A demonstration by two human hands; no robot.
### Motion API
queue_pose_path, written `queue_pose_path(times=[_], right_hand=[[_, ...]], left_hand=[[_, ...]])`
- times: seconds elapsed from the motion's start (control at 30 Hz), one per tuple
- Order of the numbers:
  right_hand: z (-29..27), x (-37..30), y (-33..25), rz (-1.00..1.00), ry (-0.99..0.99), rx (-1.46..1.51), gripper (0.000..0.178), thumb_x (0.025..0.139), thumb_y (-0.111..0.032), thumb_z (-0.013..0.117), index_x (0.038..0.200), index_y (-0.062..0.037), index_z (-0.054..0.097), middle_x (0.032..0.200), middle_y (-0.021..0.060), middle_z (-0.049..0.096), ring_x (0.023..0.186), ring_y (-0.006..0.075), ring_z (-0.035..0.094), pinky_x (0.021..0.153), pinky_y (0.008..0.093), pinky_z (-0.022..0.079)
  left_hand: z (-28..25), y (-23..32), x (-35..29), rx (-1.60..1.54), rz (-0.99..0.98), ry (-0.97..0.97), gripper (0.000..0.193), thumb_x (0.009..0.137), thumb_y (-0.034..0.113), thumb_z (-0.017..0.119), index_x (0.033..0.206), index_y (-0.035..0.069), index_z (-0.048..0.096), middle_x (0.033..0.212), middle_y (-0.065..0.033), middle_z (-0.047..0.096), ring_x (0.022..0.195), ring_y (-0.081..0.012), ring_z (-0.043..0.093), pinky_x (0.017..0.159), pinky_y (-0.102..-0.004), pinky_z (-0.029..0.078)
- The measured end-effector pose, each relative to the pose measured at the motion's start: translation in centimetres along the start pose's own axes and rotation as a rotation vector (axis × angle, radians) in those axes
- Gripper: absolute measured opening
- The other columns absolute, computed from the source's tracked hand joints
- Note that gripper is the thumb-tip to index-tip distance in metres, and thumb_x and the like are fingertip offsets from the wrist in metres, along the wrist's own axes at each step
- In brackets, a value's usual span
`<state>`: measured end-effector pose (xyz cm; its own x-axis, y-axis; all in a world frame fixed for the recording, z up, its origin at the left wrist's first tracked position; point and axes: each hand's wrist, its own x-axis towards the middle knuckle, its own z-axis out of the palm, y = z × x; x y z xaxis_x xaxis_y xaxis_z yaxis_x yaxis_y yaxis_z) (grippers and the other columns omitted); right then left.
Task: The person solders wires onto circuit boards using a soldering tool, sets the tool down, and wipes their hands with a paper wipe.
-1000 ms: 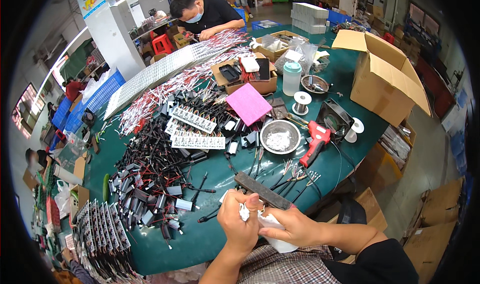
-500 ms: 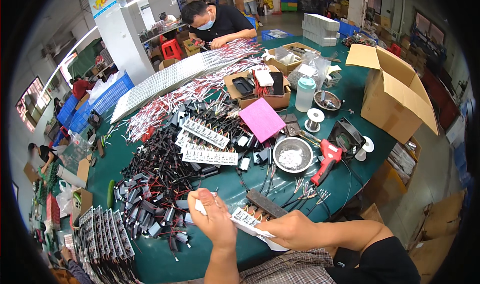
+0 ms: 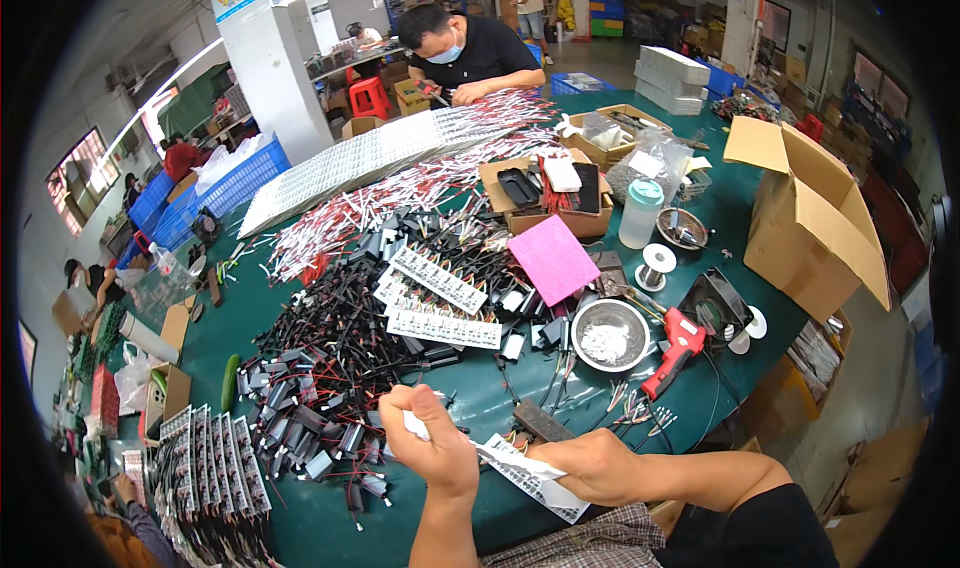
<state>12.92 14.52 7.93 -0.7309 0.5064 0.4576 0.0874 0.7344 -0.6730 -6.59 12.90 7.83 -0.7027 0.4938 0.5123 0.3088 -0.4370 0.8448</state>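
Observation:
My left hand [image 3: 440, 446] is closed in a fist, thumb up, with a white strip of thin material [image 3: 412, 425] showing between the fingers. The strip runs across toward my right hand [image 3: 592, 466], whose fingers are pinched on its other part. Below and between the hands lies a white circuit board panel [image 3: 545, 490] with rows of dark marks, tilted toward the table's near edge and partly covered by the strip and the right hand. Just beyond the right hand sits a dark rectangular bar [image 3: 543, 421]. The fingertips of both hands are mostly hidden.
Black-wired parts [image 3: 330, 358] pile up at left, with circuit panels [image 3: 440, 328] on top. Right of these are a metal bowl [image 3: 610, 335], a red glue gun [image 3: 680, 348], a solder spool [image 3: 655, 265] and an open carton [image 3: 810, 218]. Across the table a masked person [image 3: 470, 58] works.
The scene has shifted right and slightly down in view. The white strip now stretches between my hands, and the panel under them has turned, more of its marked face showing lower right.

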Motion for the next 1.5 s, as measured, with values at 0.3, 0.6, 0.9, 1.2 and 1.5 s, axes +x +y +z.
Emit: queue_pose_path(times=[0.3, 0.6, 0.9, 1.2, 1.5], right_hand=[[-2.4, 1.1, -0.9, 0.242, -0.579, 0.006, 0.026, 0.087, -0.01, 0.06, 0.113, -0.0089, 0.059, 0.075, 0.0211, 0.064, 0.073, 0.0436, 0.065, 0.065, 0.0533, 0.051], [-1.7, -0.2, -1.0, 0.217, -0.525, 0.15, 0.021, 0.093, -0.016, 0.06, 0.112, -0.0062, 0.06, 0.076, 0.0184, 0.065, 0.075, 0.042, 0.066, 0.07, 0.0491, 0.053], [-4.3, -1.2, -1.8, 0.335, -0.493, 0.119, 0.026, 0.092, -0.021, 0.064, 0.116, -0.011, 0.063, 0.084, 0.0176, 0.069, 0.078, 0.0385, 0.068, 0.07, 0.0459, 0.054], [-4.8, -2.0, -5.2, -0.091, -0.851, 0.386, 0.033, 0.104, -0.032, 0.053, 0.091, -0.0035, 0.065, 0.073, 0.0202, 0.063, 0.062, 0.0379, 0.062, 0.059, 0.0433, 0.049], [-4.8, -1.5, -6.1, -0.101, -0.751, 0.486, 0.04, 0.105, -0.034, 0.05, 0.082, -0.0033, 0.059, 0.062, 0.0191, 0.056, 0.053, 0.0383, 0.056, 0.051, 0.0448, 0.045]], left_hand=[[-0.9, 0.4, -0.8, 0.302, 0.386, -0.084, 0.021, 0.098, 0.007, 0.063, 0.084, 0.001, 0.048, 0.07, -0.0111, 0.05, 0.058, -0.0253, 0.046, 0.053, -0.0361, 0.038], [-1.1, 2.7, -1.4, 0.29, 0.35, -0.218, 0.017, 0.095, 0.009, 0.068, 0.086, 0.004, 0.054, 0.069, -0.0102, 0.056, 0.053, -0.0272, 0.053, 0.048, -0.0356, 0.041], [-3.8, 5.1, -3.3, 0.464, 0.326, -1.04, 0.031, 0.091, 0.035, 0.074, 0.079, 0.008, 0.064, 0.069, -0.0094, 0.063, 0.059, -0.0293, 0.063, 0.053, -0.0391, 0.048], [-5.7, 8.3, -4.4, -0.16, 0.082, -1.739, 0.036, 0.094, 0.035, 0.066, 0.074, 0.005, 0.06, 0.071, -0.0151, 0.061, 0.066, -0.0372, 0.061, 0.059, -0.0455, 0.046], [-6.0, 8.5, -3.4, -0.207, 0.082, -1.767, 0.037, 0.098, 0.031, 0.06, 0.073, 0.005, 0.056, 0.069, -0.0157, 0.058, 0.064, -0.038, 0.057, 0.057, -0.0455, 0.044]])
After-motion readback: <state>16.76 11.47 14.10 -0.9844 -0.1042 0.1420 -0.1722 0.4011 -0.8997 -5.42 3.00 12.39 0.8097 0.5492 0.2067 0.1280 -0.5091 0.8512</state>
